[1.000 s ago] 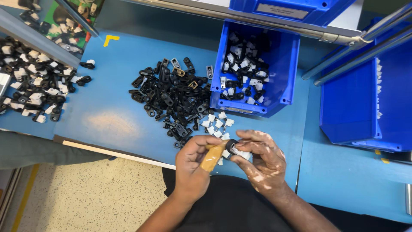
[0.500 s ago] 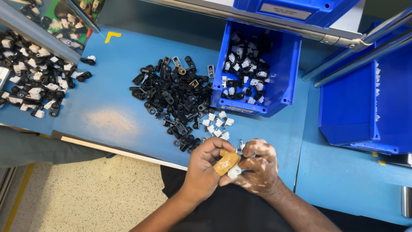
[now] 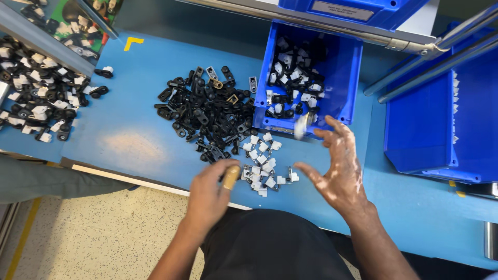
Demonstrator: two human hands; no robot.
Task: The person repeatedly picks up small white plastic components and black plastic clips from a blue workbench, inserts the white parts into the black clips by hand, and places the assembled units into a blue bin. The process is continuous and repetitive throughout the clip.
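My right hand (image 3: 337,173) is open with spread fingers above the blue table, just in front of the open blue bin (image 3: 340,111). A small blurred part (image 3: 301,126) is in the air between its fingertips and the bin's front wall. My left hand (image 3: 210,194) is curled at the table's near edge, and its thumb, wrapped in a tan cover (image 3: 231,177), points at a little heap of white clips (image 3: 262,168). Behind that heap lies a large pile of black parts (image 3: 207,111). The bin holds mixed black and white pieces.
At far left, a second spread of black and white parts (image 3: 36,98) lies under a sloped rail. A big empty blue bin (image 3: 441,124) stands at right, with metal rails (image 3: 415,44) above. A yellow corner mark (image 3: 133,42) sits at the back.
My two hands were joined over a small part at the near edge. They have come apart: the right hand rose toward the bin and opened, and the part has left it.
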